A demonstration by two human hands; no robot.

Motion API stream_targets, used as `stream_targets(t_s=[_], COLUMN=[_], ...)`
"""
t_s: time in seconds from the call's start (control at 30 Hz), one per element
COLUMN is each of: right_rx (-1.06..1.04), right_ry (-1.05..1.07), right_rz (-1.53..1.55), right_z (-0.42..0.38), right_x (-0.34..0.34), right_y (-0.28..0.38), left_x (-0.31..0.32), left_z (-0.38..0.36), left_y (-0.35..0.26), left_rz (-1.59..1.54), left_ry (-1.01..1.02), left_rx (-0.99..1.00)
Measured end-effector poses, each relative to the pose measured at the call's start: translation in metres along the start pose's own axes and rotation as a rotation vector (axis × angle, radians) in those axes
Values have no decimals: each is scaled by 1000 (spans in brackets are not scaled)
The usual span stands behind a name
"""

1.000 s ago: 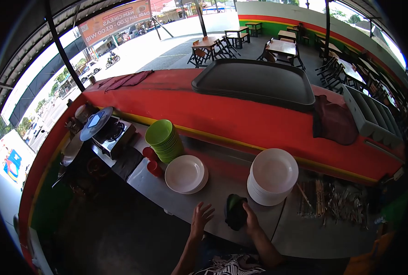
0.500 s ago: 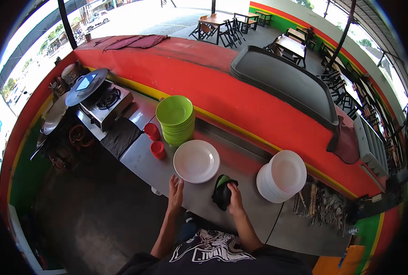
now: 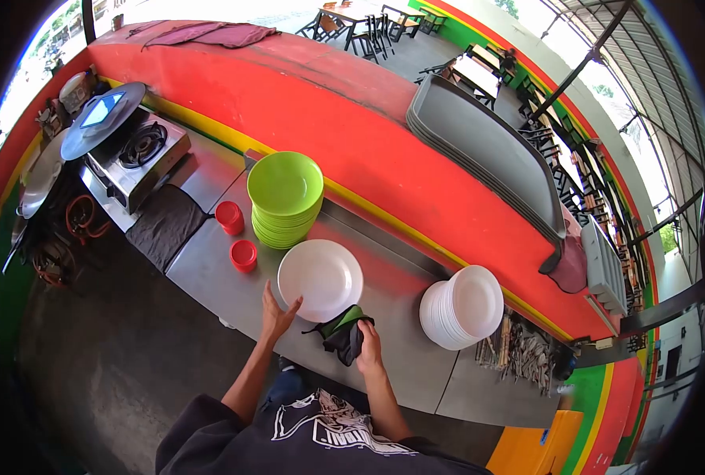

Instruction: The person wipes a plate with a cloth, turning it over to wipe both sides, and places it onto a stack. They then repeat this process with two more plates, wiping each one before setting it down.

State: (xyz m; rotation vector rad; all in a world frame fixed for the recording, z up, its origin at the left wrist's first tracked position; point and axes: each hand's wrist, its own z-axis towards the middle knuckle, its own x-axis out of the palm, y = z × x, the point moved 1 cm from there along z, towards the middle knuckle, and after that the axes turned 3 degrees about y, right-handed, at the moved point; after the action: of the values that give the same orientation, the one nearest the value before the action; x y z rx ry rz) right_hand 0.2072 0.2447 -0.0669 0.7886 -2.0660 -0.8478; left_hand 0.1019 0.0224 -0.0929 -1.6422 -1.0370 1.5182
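A white plate [image 3: 321,277] lies on the steel counter [image 3: 400,340] in front of me. My left hand [image 3: 276,318] is at its lower left rim, fingers spread and the thumb overlapping the edge. Bunched in my right hand [image 3: 370,348] is a black and green cloth [image 3: 343,336], partly hanging loose beside the plate's lower right rim. Behind the plate stands a tall stack of green bowls [image 3: 285,194]. A stack of white plates [image 3: 462,307] is off to the right.
Two red cups [image 3: 236,237] stand left of the bowls. Farther left are a dark cloth [image 3: 166,226] and a gas stove [image 3: 142,154]. Grey trays [image 3: 487,150] are stacked on the red ledge [image 3: 289,103]. Cutlery [image 3: 519,352] lies at the right.
My left hand has moved to the plate's rim, fingers now spread wider. My right hand has brought the cloth closer to the plate, and the cloth hangs more unfolded. The view has shifted right.
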Motion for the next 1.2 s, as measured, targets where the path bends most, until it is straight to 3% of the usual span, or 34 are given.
stream_targets(t_s=[0.2, 0.4, 0.6, 0.7, 0.8, 0.9, 1.0, 1.2], right_rx=[-5, -41, -35, 20, 56, 61, 97, 53], right_ry=[-5, -34, 15, 34, 74, 99, 99, 109], right_rz=[-4, -5, -17, 74, 133, 148, 189, 258], right_z=[2, 1, -3, -2, -3, -3, -6, -24], right_x=[-2, 6, 9, 6, 6, 6, 1, -18], right_y=[-7, -6, -3, -7, -6, -6, -5, -1], left_x=[6, 5, -13, -26, -23, -17, -1, -2], left_z=[6, 6, -4, -16, -24, -36, -38, -43], left_y=[-3, 4, -10, -31, -43, -56, -63, -94], left_rz=[-393, -500, -408, -207, -343, -690, -746, -618], left_ry=[177, 188, 116, 58, 31, 171, 57, 59], left_rx=[83, 109, 224, 289, 333, 178, 227, 143])
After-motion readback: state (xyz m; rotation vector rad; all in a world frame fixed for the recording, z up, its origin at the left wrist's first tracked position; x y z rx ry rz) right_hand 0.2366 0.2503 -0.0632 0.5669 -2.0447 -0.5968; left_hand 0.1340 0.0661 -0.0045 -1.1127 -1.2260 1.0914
